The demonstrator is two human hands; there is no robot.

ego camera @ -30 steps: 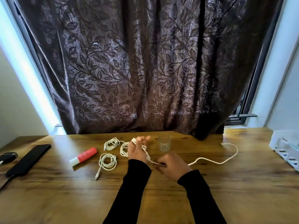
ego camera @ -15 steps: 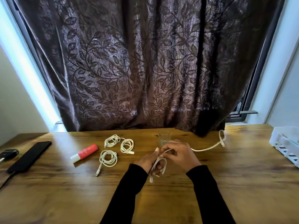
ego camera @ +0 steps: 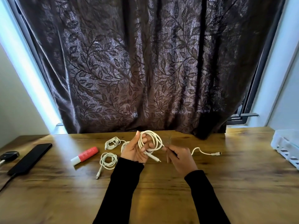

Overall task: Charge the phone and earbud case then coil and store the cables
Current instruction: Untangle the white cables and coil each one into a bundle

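Curtain (ego camera: 145, 70): dark, leaf-patterned, hanging behind the far edge of the table and covering most of a window.

Table (ego camera: 161, 199): wooden, brown grain.

Basket (ego camera: 286, 146): white slotted plastic, at the right edge of the table.

Phone (ego camera: 30, 157): black, flat, near the left edge, a dark lead running from its near end toward the near-left corner.

Black case (ego camera: 9, 155): small, at the left edge just beside the phone; a pale lead enters it. Too small to tell more.

Left hand (ego camera: 134, 151): raised above the table's far middle, palm toward the camera, fingers curled through several loops of the white cable (ego camera: 151, 140); one plug end hangs below the palm.

Right hand (ego camera: 181, 157): just beside the left, fingers curled, pinching the same cable where it leaves the loops. The free tail runs right across the table to a plug (ego camera: 217, 153), well short of the basket.

Red tube (ego camera: 85, 155): white-capped, lying left of centre, between the phone and the coils.

Coiled cables: one (ego camera: 108, 160) nearer, just right of the tube; one (ego camera: 112, 143) toward the far edge; a third (ego camera: 125, 144) partly hidden behind the left hand.
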